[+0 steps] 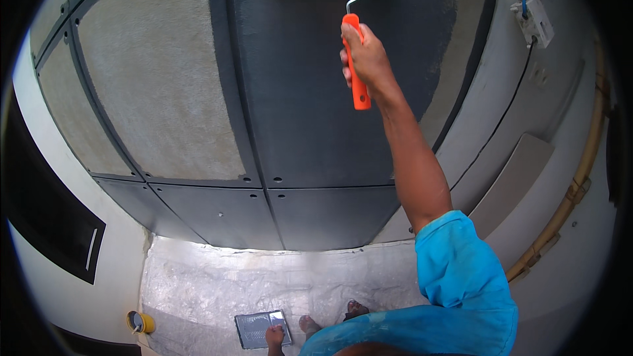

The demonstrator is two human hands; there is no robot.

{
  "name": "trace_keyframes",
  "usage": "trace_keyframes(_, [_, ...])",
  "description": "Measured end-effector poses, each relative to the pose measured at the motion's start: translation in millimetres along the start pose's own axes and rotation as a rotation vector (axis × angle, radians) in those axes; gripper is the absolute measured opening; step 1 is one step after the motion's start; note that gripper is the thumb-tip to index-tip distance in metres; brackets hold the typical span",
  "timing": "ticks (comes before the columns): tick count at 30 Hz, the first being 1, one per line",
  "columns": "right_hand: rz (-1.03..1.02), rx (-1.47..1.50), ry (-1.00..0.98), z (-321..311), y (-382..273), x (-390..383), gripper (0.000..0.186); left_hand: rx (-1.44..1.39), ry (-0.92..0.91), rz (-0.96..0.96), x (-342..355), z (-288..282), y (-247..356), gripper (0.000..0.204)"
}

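My right hand (366, 56) is raised high and closed round the orange handle of a paint roller (361, 95). Its bent metal frame reaches up past the top edge, so the roller's head is not clearly visible. The roller is over a wall panel (310, 112) coated mostly in dark grey, with a lighter uncoated strip along its right side. Low in the view, my left hand (275, 336) is closed at the near right edge of a paint tray (254, 331) with dark grey paint in it.
A larger beige panel (151, 79) with dark grey borders is to the left. A yellow bucket (140, 322) stands on the sheet-covered floor (198, 283). On the right are a hanging socket box (533, 23) with a cable, a leaning board (514, 184) and a bamboo pole (587, 165).
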State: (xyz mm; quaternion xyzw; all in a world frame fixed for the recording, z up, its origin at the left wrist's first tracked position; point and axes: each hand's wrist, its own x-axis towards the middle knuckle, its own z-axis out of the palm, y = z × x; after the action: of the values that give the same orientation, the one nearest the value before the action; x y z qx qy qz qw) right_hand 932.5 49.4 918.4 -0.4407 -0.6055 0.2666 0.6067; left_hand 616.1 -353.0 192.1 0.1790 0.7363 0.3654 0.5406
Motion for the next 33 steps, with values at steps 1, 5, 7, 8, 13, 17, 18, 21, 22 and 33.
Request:
trace_keyframes(1, [-0.028, 0.004, 0.001, 2.1, -11.3, 12.0, 0.035, 0.006, 0.005, 0.003, -0.5, -0.3, -1.2, 0.016])
trace_keyframes(5, [-0.085, 0.066, -0.029, 20.5, -54.7, 45.4, 0.036, 0.026, 0.06, -0.001, -7.8, -18.7, -7.8, 0.016])
trace_keyframes(7, [-0.062, 0.153, -0.048, 33.1, -52.5, 44.5, 0.036, 0.034, 0.049, -0.017, -8.0, -28.4, -12.0, 0.017])
trace_keyframes(8, [-0.049, 0.195, -0.056, 40.0, -49.5, 43.5, 0.035, 0.033, 0.029, -0.027, -5.9, -33.6, -14.5, 0.017])
trace_keyframes(13, [0.086, 0.371, -0.08, 83.9, 12.6, -13.7, 0.035, 0.1, 0.018, 0.039, -2.7, -51.4, -24.6, 0.019])
trace_keyframes(17, [0.143, 0.376, -0.088, 103.3, 76.9, -67.4, 0.036, 0.065, 0.058, 0.027, -0.5, -55.7, -34.0, 0.022])
trace_keyframes(18, [0.15, 0.346, -0.088, 102.2, 93.6, -80.0, 0.036, 0.053, 0.069, 0.018, -0.9, -54.4, -33.6, 0.023])
trace_keyframes(21, [0.176, 0.266, -0.066, 96.6, 130.4, -107.8, 0.035, 0.082, 0.047, 0.04, -2.5, -60.8, -36.0, 0.023])
trace_keyframes(22, [0.174, 0.24, -0.041, 94.6, 128.3, -105.5, 0.035, 0.112, 0.051, 0.038, -2.7, -62.2, -38.1, 0.023])
trace_keyframes(33, [-0.004, 0.117, 0.018, 85.7, -27.7, 15.2, 0.036, -0.079, 0.1, 0.012, -3.6, -57.7, -40.4, 0.018])
